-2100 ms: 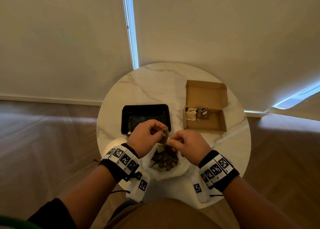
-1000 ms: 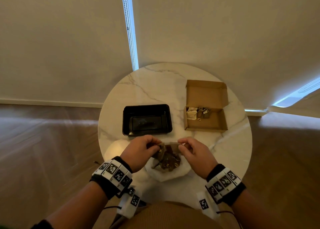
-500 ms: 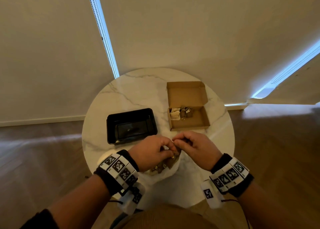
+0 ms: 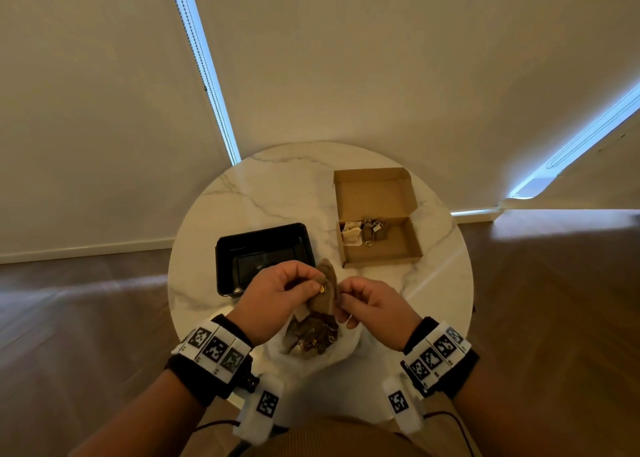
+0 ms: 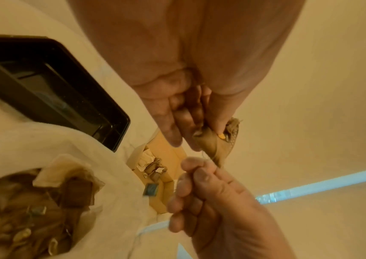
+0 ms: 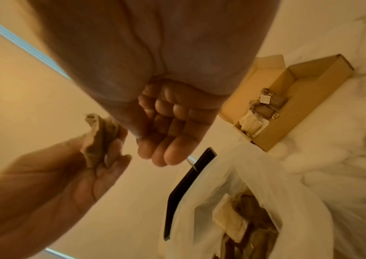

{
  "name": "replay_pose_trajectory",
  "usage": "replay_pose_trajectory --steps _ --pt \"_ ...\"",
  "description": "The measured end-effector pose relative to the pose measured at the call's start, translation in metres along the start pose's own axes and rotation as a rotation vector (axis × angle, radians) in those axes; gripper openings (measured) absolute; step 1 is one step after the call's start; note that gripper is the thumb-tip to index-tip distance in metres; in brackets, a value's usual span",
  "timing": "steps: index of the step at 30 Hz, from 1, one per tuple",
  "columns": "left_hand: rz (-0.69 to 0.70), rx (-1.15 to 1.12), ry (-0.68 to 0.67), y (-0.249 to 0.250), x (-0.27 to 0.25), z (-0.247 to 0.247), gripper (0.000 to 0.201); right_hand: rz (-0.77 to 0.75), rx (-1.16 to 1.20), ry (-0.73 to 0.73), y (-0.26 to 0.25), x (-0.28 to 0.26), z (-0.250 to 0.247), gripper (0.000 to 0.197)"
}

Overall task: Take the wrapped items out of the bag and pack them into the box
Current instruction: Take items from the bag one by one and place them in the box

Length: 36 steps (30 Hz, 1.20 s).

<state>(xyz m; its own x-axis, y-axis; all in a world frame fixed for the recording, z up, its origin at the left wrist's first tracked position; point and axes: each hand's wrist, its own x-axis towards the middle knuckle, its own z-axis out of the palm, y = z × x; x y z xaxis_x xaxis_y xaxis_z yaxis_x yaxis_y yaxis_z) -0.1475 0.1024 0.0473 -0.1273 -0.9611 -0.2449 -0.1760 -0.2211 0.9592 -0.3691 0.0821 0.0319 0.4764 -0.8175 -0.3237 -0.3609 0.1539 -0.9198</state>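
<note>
Wrapped item (image 4: 325, 288) upright, long axis vertical, pinched in left hand (image 4: 277, 297); right hand (image 4: 372, 306) curled beside it.

Black tray (image 4: 227, 248) — tan box (image 4: 412, 248) — white-marbled table (image 4: 277, 186).

Bare marble w/ nothing on it lies btwn box (image 4: 381, 245) and the hands. Left of box: black tray (image 4: 263, 257). Box's right half is bare floor; wrapped items (image 4: 363, 231) crowd its left.

Tray (image 4: 227, 248) left of box (image 4: 412, 245), bag (image 4: 343, 352) nearer on table (image 4: 277, 186)
</note>
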Motion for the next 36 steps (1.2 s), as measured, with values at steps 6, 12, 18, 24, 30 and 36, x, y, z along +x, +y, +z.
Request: replay_pose_trajectory --steps 6,12,18,24,30,36 --pt "-0.132 -0.333 0.192 -0.001 0.002 -0.004 0.011 0.0 -0.025 0.023 0.01 0.004 0.012 0.017" --pt "-0.146 -0.408 0.362 -0.012 0.009 -0.013 0.012 -0.014 -0.115 0.023 0.014 -0.002 0.018 0.019" --pt "-0.11 -0.237 0.367 -0.016 0.01 -0.018 0.01 -0.144 -0.295 0.047 -0.001 -0.015 0.016 0.019" --pt "-0.019 -0.012 0.26 -0.008 0.004 -0.011 0.011 -0.138 -0.107 0.114 -0.035 -0.016 0.008 0.022" --pt "0.066 0.111 0.167 -0.002 -0.001 -0.006 0.013 -0.133 0.199 0.14 -0.051 0.001 0.001 0.018" --pt "0.1 0.189 0.117 -0.002 -0.003 -0.007 0.013 -0.054 0.286 0.172 -0.042 0.014 0.003 0.015"
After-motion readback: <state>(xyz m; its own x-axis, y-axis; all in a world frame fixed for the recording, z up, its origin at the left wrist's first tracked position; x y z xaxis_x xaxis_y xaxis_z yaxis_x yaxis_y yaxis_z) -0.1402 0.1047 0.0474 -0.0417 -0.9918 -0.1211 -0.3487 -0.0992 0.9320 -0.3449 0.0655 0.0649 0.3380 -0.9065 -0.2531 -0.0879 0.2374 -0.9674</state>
